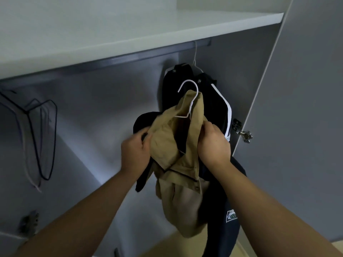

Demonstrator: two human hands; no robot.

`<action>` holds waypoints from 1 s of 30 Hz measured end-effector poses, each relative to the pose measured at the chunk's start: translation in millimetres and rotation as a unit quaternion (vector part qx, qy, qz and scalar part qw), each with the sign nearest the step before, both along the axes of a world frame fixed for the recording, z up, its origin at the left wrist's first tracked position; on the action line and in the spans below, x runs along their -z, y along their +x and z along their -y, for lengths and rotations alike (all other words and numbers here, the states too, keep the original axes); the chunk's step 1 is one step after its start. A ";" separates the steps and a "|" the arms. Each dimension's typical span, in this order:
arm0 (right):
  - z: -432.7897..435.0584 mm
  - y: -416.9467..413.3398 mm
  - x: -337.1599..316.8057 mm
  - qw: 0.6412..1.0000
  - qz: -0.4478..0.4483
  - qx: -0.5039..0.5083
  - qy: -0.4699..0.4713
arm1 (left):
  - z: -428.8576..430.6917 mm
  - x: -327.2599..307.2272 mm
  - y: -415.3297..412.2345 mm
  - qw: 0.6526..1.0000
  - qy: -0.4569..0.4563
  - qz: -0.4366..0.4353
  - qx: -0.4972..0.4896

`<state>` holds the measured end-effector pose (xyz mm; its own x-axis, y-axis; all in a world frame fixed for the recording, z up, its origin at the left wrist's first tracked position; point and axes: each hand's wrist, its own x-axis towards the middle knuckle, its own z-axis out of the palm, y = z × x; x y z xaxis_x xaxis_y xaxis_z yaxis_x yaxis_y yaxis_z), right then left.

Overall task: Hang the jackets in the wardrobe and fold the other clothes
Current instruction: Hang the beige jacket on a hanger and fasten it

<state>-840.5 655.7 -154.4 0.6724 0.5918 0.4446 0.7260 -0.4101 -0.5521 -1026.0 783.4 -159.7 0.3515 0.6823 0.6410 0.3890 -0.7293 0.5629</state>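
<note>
While a tan jacket (pixel 178 145) is held up inside the open wardrobe (pixel 104 101), its bunched fabric is gripped on both sides: the left hand (pixel 134 153) has its fingers curled shut on the left edge, and the right hand (pixel 213 143) pinches the right edge. A white wire hanger (pixel 187 101) is threaded through the collar, its hook below the rail (pixel 118 60). Just behind, a dark jacket with white stripes (pixel 219 101) is hung from the rail. Empty hangers (pixel 42 138) are seen at the left.
</note>
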 end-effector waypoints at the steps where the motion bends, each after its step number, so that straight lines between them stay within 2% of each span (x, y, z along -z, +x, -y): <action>1: -2.2 3.1 -1.1 1.000 0.010 -0.004 -0.001 | 5.2 7.0 -2.0 0.999 0.001 -0.028 0.024; 3: -6.6 6.4 -0.8 0.999 0.028 -0.013 -0.009 | 6.6 12.1 -1.8 0.986 -0.014 -0.130 0.105; 5: -11.5 7.4 2.9 0.999 0.029 -0.022 -0.008 | -2.6 6.1 4.5 0.972 -0.052 -0.189 0.132; 8: -18.1 11.3 5.0 0.999 -0.018 -0.021 0.026 | -25.0 -3.8 10.8 0.985 -0.096 -0.136 0.051; 9: -20.3 14.6 4.9 0.999 -0.025 -0.023 0.038 | -32.2 -6.0 10.6 0.988 -0.084 -0.130 0.012; 12: -26.2 26.2 1.5 0.998 -0.017 -0.035 0.056 | -43.7 -5.9 5.9 0.975 0.030 -0.192 -0.108; 14: -31.0 30.1 -0.6 0.998 -0.004 -0.043 0.053 | -42.2 -3.9 7.8 0.972 0.053 -0.198 -0.117; 16: -37.2 31.1 -3.0 0.998 0.007 -0.048 0.046 | -36.8 -2.5 17.6 0.980 -0.006 -0.198 -0.007; 18: -43.4 30.7 -5.5 0.998 0.012 -0.048 0.031 | -35.6 -4.8 29.6 0.956 -0.100 -0.238 0.138; 20: -47.9 29.7 -7.5 0.999 0.013 -0.046 0.016 | -39.2 -11.9 40.5 0.936 -0.204 -0.204 0.203; 22: -53.9 29.0 -10.3 0.999 0.011 -0.046 0.016 | -49.5 -21.1 52.8 0.945 -0.273 -0.086 0.159; 23: -57.3 29.3 -12.4 0.999 0.011 -0.045 0.018 | -58.8 -23.7 59.2 0.958 -0.264 -0.045 0.099; 25: -66.0 31.0 -17.9 0.999 0.014 -0.038 0.019 | -78.8 -27.0 72.8 0.970 -0.235 -0.051 -0.020; 26: -70.7 32.3 -21.9 0.999 0.014 -0.033 0.019 | -87.6 -27.7 78.9 0.964 -0.252 -0.067 -0.043; 30: -95.9 40.9 -46.6 0.999 0.024 -0.029 0.021 | -112.7 -33.2 96.5 0.925 -0.372 -0.070 0.017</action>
